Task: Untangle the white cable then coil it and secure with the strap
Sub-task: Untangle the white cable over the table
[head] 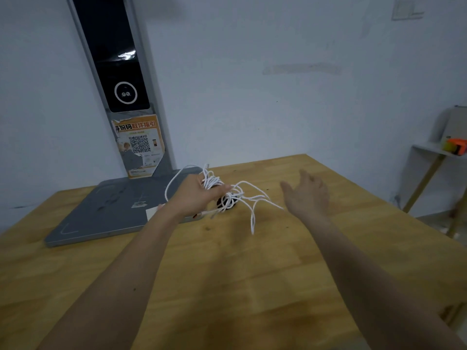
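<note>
The white cable (242, 195) is a tangled bundle lifted just above the wooden table (252, 274). My left hand (194, 195) grips the thick part of the bundle, with loops spilling over its fingers and loose strands trailing down to the right. A dark object (223, 203), perhaps the strap, lies on the table under the tangle, mostly hidden. My right hand (307, 194) hovers to the right of the cable with fingers relaxed and spread, holding nothing and a little apart from the nearest strand.
A grey flat base (106, 210) with a tall upright panel (118, 72) bearing a QR sticker stands at the table's back left. A white wall is behind. A small side table (429, 150) with an orange item stands at the right.
</note>
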